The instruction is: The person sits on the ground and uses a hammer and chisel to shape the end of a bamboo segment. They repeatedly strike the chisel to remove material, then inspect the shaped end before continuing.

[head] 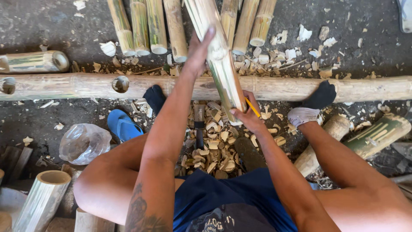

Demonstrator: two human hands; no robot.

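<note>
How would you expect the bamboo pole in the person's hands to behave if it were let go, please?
The bamboo pole looks stiff and hollow, so probably light for its length. Being round and propped at a tilt by the left hand, it would likely tip and roll.

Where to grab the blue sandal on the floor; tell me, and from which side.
Take the blue sandal by its rounded end from the left: that side is open, beside the clear plastic bag. Its other end runs under the person's thigh, so it seems harder to reach.
</note>
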